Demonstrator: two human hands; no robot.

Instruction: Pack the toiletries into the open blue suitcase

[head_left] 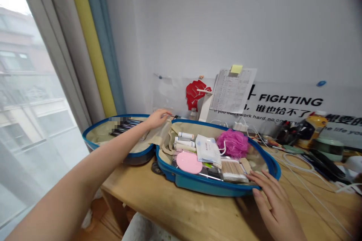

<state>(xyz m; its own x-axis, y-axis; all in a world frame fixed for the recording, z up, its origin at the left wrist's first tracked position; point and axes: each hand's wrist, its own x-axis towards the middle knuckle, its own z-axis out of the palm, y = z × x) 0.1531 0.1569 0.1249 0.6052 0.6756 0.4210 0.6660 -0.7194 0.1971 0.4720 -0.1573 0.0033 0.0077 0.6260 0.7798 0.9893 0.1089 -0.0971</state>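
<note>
An open blue suitcase lies flat on a wooden desk, both halves lined in beige. My left hand reaches far across to the hinge between the halves, its fingers pinched on the beige lining flap. My right hand rests flat with fingers spread on the near right rim of the suitcase. The right half holds a pink round pad, a pink bath pouf, a white packet, a pack of cotton swabs and small tubes. The left half holds dark pens.
A window with grey, yellow and blue curtains fills the left. On the wall hang a paper sheet and a "FIGHTING" banner. An orange bottle, a green lidded bowl, white cables and clutter crowd the desk's right side.
</note>
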